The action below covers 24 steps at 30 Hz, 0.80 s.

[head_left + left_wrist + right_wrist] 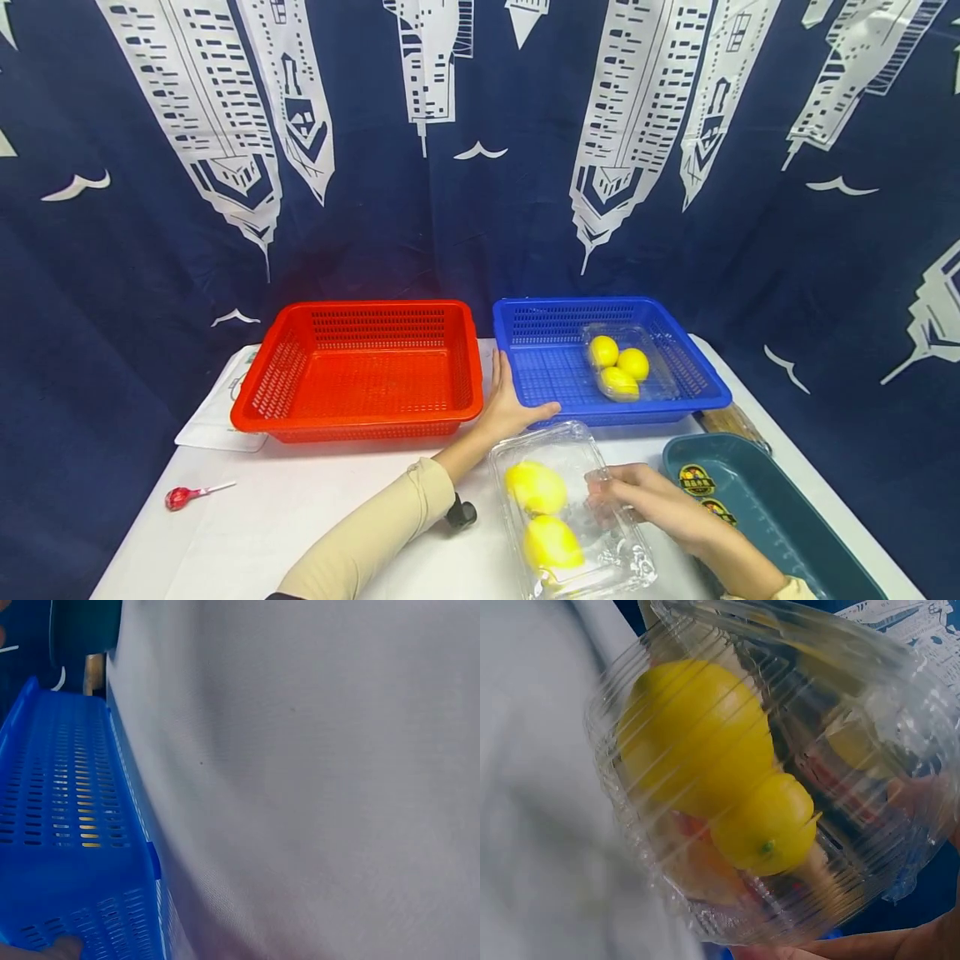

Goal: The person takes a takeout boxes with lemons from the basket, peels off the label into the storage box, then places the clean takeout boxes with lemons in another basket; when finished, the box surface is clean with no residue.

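Note:
My right hand (648, 504) grips the right side of a clear plastic clamshell box (607, 554), held tilted over the near part of the table. Inside it are yellow lemons (553, 542), which also show through the ribbed plastic in the right wrist view as a lemon (697, 735). My left hand (510, 408) touches the near left corner of the blue basket (525, 367), thumb along the front rim and straight fingers at its left side. In that basket lies another clear box (660, 379) with three lemons (619, 383).
Left of the blue basket stands a red basket (375, 375), partly over a white pouch (213, 412). A lollipop (180, 498) lies at the left of the white table (247, 533). At the right is a dark teal tray (795, 517) with round stickers (697, 480) in it.

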{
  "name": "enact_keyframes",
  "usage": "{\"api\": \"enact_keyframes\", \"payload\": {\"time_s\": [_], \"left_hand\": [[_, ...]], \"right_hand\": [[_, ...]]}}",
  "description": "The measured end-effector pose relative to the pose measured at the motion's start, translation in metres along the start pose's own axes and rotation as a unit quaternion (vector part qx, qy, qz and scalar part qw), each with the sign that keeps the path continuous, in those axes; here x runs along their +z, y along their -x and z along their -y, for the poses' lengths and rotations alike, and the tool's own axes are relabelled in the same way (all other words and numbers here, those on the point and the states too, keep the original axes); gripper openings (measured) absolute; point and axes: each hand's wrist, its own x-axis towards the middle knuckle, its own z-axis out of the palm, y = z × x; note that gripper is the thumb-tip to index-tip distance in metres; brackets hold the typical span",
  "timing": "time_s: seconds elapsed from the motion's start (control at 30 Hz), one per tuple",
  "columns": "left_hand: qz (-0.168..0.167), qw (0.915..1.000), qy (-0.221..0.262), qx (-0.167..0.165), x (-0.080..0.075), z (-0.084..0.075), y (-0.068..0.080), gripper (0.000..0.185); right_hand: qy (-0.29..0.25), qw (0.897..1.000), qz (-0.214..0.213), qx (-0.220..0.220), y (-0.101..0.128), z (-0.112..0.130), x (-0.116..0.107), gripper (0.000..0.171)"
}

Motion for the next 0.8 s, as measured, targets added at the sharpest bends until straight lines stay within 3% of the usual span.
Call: {"api": "enact_keyframes", "payload": {"time_s": [0.13, 0.33, 0.47, 0.57, 0.8], "left_hand": [[0.004, 0.9998, -0.013, 0.014, -0.001, 0.000, -0.001, 0.123], [0.024, 0.9959, 0.012, 0.087, -0.008, 0.009, 0.002, 0.118], [0.035, 0.9931, 0.009, 0.112, -0.011, 0.015, 0.003, 0.109], [0.033, 0.9930, -0.003, 0.114, -0.012, 0.015, 0.003, 0.103], [0.012, 0.9942, -0.027, 0.104, -0.008, 0.011, -0.002, 0.105]], "right_hand": [[0.007, 1.000, 0.007, -0.016, 0.001, 0.013, -0.017, 0.052], [0.039, 0.999, 0.003, -0.018, -0.007, 0.032, -0.044, 0.059], [0.042, 0.999, -0.003, -0.025, -0.015, 0.041, -0.056, 0.055], [0.038, 0.999, -0.005, -0.030, -0.020, 0.048, -0.063, 0.051], [0.066, 0.997, -0.016, -0.027, -0.037, 0.066, -0.084, 0.049]]}}
